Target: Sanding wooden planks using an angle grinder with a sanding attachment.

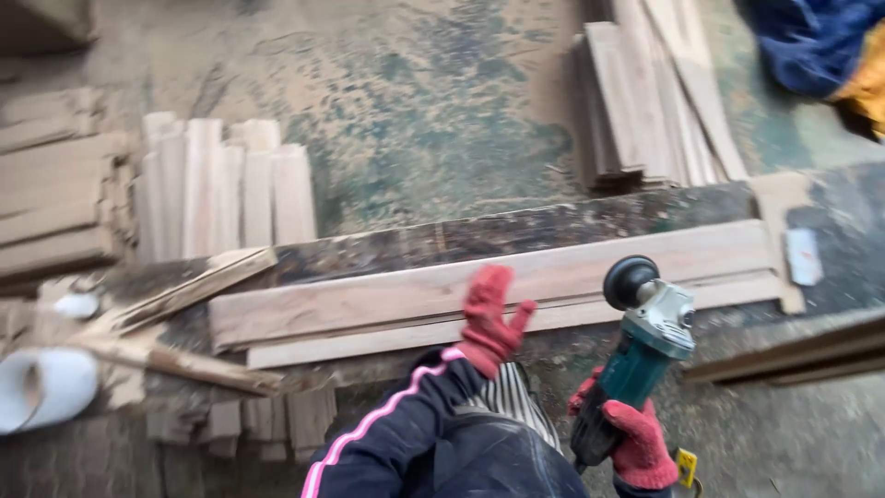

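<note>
Just beyond the fingers of the left hand [487, 318]: two long pale wooden boards [516, 281], stacked flat on the dark worn table [387, 247], long axis running left to right and climbing slightly toward the right. Left hand in a red glove, fingers spread apart, raised, blurred with motion, holding nothing, hovering right at the near edge of the boards. Clearly the nearer hand to the wood.

Off to the right and lower, right hand [636, 443], also red-gloved, fingers clamped around the body of a teal angle grinder [645, 355]. Round black sanding pad pointing up and away, close to the near edge of the boards but not touching, as far as can be told. One grinder, two gloves.

Further from the fingers, on the floor past the table: one bundle of short planks [221, 189] standing side by side to the left, one pile of long slats [645, 101] to the right, a blue cloth [811, 41] in the far right corner. Left of the fingers, well apart: a white roll [46, 387] and loose wood offcuts [184, 290] on the table's end.
</note>
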